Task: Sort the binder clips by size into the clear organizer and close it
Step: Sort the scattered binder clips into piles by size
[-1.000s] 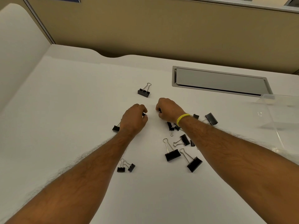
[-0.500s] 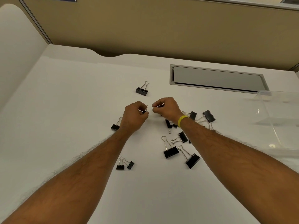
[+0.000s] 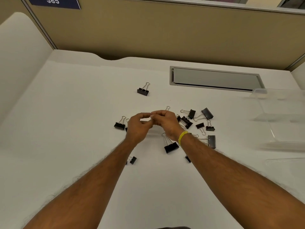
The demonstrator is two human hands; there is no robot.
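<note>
Your left hand [image 3: 138,124] and right hand [image 3: 166,123] meet fingertip to fingertip above the white desk [image 3: 74,129]. The right fingers curl round a small wire-handled binder clip [image 3: 167,107], of which only the silver loop shows. The left fingers pinch at the join, and what they hold cannot be told.

The clear plastic organizer [image 3: 280,113] lies open, well apart to your right.

Advised: judge the clip's size first, then drop it into one compartment only.

Half a second earlier the hands were apart; they have since closed together.

Even, soft light from above; faint shadows on the desk [image 3: 66,113]. Wide-angle bending at the edges. The organizer [image 3: 280,116] at right looks smeared, perhaps motion blur.
</note>
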